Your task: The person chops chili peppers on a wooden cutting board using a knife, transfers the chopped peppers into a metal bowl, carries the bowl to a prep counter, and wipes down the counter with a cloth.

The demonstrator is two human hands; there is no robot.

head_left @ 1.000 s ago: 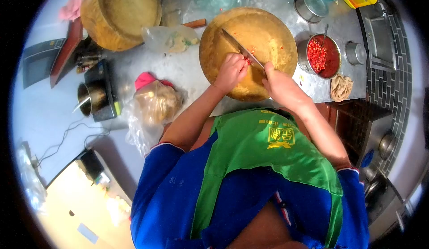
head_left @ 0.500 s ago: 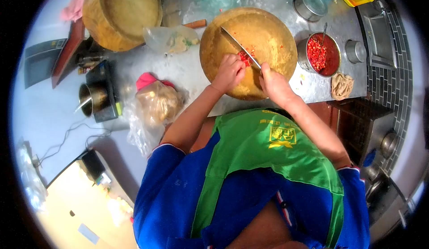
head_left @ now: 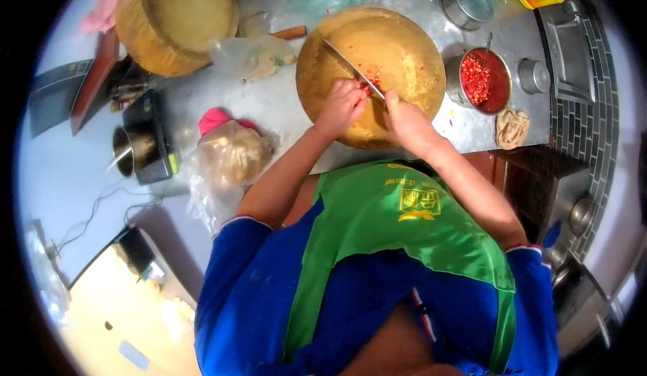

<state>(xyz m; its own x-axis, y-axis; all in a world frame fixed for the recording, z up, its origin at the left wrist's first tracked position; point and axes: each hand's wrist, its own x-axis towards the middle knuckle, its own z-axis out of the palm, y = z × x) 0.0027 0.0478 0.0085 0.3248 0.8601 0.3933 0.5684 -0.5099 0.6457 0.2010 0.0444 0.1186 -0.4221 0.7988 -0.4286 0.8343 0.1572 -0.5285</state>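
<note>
A round wooden chopping board (head_left: 411, 45) lies on the metal table. My right hand (head_left: 409, 126) is closed around the handle of a kitchen knife (head_left: 348, 62), whose blade slants across the board toward its upper left. Chopped red chilies (head_left: 375, 78) lie beside the blade. My left hand (head_left: 341, 108), fingers curled together, holds red chilies against the board close to the knife; the fingers partly hide them. To the right of the board stands a metal pot (head_left: 453, 91) of chopped red chilies with a spoon (head_left: 488, 47) in it.
A crumpled cloth (head_left: 512, 128), a small metal tin (head_left: 534, 77) and a larger metal bowl (head_left: 467, 6) stand to the right. On the left are a plastic bag (head_left: 232, 153), a clear bag with food (head_left: 266, 59), a wooden handle (head_left: 288, 33) and a large wooden block (head_left: 195, 18).
The knife has shifted slightly left across the board, closer to my left hand. My left hand stays curled in about the same place. The whole view has moved a little.
</note>
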